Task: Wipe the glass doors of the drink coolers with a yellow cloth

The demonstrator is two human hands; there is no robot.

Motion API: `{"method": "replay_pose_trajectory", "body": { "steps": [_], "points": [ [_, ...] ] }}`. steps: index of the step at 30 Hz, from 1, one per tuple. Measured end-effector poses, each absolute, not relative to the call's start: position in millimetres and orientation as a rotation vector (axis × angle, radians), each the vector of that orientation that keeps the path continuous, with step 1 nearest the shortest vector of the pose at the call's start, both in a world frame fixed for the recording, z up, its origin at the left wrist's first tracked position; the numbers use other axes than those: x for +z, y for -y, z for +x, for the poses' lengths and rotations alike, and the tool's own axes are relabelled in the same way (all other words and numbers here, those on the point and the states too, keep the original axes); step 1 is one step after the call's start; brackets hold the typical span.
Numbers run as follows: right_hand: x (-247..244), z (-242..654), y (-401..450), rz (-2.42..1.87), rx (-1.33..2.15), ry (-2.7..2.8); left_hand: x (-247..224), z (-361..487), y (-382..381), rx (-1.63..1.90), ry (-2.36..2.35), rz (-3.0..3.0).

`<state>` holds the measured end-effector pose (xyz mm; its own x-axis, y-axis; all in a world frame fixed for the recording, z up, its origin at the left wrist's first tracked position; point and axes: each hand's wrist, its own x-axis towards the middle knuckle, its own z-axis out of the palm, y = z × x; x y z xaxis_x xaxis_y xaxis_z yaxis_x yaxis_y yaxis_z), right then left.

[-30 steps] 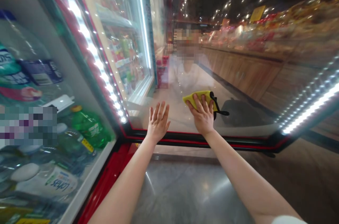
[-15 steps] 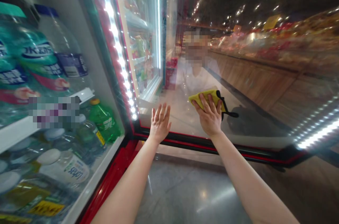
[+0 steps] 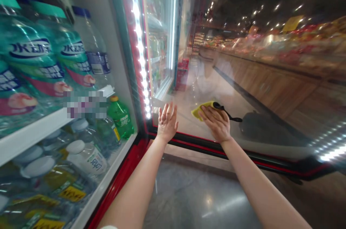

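Against the lower part of a glass door, my left hand lies flat with its fingers stretched up. Further right, my right hand presses a yellow cleaning cloth to the same pane. The cloth has a black edge and a dangling black loop, and it is bunched under my fingers, which hide part of it. Below both hands runs the door's black frame with a red strip.
On my left is a fridge with white shelves holding teal-capped bottles, a green bottle and white-capped bottles. LED strips light the door's side. Through the glass stands a long wooden display counter. Grey floor lies below.
My right hand has slid slightly down and turned leftward, bunching the cloth smaller. My left hand stays flat on the glass. The view has shifted left, showing more of the shelves.
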<state>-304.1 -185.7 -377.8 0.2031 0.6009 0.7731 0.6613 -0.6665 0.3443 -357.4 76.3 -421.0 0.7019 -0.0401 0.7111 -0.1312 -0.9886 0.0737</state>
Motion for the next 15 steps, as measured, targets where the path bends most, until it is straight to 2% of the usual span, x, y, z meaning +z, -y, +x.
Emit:
{"method": "replay_pose_trajectory", "body": {
  "steps": [4,8,12,15],
  "points": [
    [-353.6,-296.1,137.4,-2.31,-1.462,1.101,-417.0,-361.7,-81.7,1.181,0.034,2.767],
    [-363.5,-298.3,91.4,-2.354,-1.383,1.219,-416.8,-367.0,-85.9,1.201,-0.09,2.765],
    [-387.3,-298.2,109.6,-2.331,-1.364,1.609,-419.6,-370.8,-88.0,1.171,-0.099,2.808],
    [-384.8,-292.0,133.0,-2.31,-1.325,1.758,-422.1,-371.4,-92.6,1.161,-0.052,2.812]
  ]
}}
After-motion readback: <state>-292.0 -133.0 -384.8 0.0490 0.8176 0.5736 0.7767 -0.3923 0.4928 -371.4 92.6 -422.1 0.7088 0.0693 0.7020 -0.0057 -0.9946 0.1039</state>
